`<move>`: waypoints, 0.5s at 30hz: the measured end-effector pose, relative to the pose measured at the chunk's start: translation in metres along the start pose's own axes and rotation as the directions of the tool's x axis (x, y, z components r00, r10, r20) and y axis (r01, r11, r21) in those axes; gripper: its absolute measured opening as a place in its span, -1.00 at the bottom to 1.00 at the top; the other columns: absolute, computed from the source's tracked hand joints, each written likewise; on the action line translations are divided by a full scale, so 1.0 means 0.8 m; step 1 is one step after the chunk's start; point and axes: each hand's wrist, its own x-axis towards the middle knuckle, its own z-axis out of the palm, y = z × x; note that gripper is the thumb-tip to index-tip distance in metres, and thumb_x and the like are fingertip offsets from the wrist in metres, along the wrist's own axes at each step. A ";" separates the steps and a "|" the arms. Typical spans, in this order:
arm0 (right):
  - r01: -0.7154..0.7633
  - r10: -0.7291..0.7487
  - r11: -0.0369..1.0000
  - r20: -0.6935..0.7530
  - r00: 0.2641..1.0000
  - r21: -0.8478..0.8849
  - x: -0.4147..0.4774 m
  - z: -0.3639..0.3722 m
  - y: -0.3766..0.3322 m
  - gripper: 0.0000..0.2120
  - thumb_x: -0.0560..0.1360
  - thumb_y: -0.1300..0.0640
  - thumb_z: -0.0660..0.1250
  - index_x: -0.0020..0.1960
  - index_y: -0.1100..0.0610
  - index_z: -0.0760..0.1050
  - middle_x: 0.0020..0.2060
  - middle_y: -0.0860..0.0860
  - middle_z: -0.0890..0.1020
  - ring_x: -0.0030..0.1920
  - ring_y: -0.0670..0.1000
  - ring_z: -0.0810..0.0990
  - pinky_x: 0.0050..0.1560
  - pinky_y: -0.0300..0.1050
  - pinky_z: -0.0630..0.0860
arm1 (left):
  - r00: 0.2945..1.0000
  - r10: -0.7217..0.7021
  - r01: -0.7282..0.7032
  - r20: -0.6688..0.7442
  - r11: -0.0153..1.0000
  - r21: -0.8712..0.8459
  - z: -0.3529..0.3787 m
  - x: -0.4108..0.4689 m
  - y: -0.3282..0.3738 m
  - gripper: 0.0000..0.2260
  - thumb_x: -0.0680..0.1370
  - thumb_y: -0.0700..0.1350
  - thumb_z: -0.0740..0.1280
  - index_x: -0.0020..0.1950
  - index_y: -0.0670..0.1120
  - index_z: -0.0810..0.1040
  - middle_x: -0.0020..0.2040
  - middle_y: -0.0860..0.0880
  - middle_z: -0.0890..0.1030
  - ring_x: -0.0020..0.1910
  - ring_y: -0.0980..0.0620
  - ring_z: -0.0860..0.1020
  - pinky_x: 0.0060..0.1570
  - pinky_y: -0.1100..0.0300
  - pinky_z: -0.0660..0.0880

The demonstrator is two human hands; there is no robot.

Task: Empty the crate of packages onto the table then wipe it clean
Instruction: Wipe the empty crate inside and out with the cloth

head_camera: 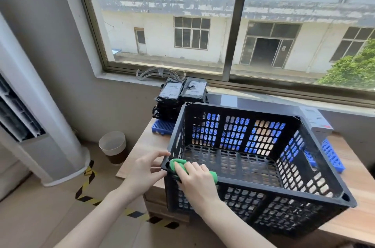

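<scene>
A: Place of the black perforated plastic crate (pixel 284 190) against the fingers?

B: Right under and ahead of both hands, on the light wooden table (pixel 357 184). Near-left corner of the rim at the fingertips. Bare slotted floor showing inside.

A: Left hand (pixel 142 174)?

B: Outside that corner. Forefinger on top of the rim, thumb lower against the outer wall, corner pinched between the two. Remaining fingers loosely curled behind the forefinger.

A: Right hand (pixel 196 180)?

B: Laid across the near rim, just right of the left fingertips. Fingers close together, curved down over a folded green cloth (pixel 174 163) and pressing it onto the rim. Cloth showing ahead of the fingertips and again at the outer edge of the hand.

A: Packages?

B: Stack of black plastic mailer packages with white labels (pixel 178 95), well beyond the fingers, past the crate's far-left corner, on a blue plastic grid pallet (pixel 162 127) below the window sill.

A: Else nearby?

B: Translucent round waste bin (pixel 112 146) on the floor, left of the left fingers. Yellow-and-black floor tape (pixel 87 180) below the left forearm.
</scene>
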 end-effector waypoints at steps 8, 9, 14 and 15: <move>0.044 -0.048 0.997 0.061 0.997 0.069 -0.026 -0.014 0.026 -0.38 0.24 0.13 0.56 0.28 0.02 0.52 -0.06 -0.01 0.61 -0.15 0.05 0.58 -0.20 -0.08 0.54 | 1.000 -0.026 0.026 -0.005 0.999 0.032 -0.023 0.002 -0.012 -0.64 0.56 -0.20 0.37 0.22 0.20 0.46 0.12 0.23 0.60 0.00 0.28 0.62 0.01 0.40 0.53; 0.050 -0.055 0.996 0.063 0.997 0.077 -0.033 -0.018 0.035 -0.37 0.23 0.15 0.57 0.29 0.02 0.52 -0.03 -0.01 0.61 -0.12 0.05 0.59 -0.16 -0.08 0.54 | 0.999 -0.033 0.033 -0.004 0.999 0.023 -0.023 0.003 -0.013 -0.65 0.56 -0.21 0.36 0.22 0.19 0.47 0.12 0.22 0.62 -0.01 0.27 0.62 -0.01 0.39 0.53; 0.100 -0.116 0.981 0.087 0.989 0.166 -0.047 -0.029 0.059 -0.36 0.22 0.25 0.57 0.28 0.04 0.53 0.12 0.00 0.61 0.06 0.04 0.60 0.00 -0.08 0.55 | 0.998 -0.066 0.066 -0.002 0.997 -0.027 -0.020 0.000 -0.008 -0.66 0.57 -0.18 0.35 0.27 0.16 0.44 0.13 0.17 0.63 -0.04 0.17 0.66 0.04 0.19 0.58; 0.132 -0.153 0.972 0.098 0.983 0.195 -0.042 -0.027 0.055 -0.37 0.23 0.24 0.56 0.28 0.03 0.53 0.16 -0.01 0.60 0.11 0.03 0.59 0.04 -0.08 0.55 | 0.997 -0.072 0.071 -0.006 0.997 -0.025 -0.019 0.000 -0.008 -0.65 0.57 -0.16 0.35 0.28 0.16 0.43 0.13 0.17 0.63 -0.04 0.16 0.66 0.06 0.17 0.58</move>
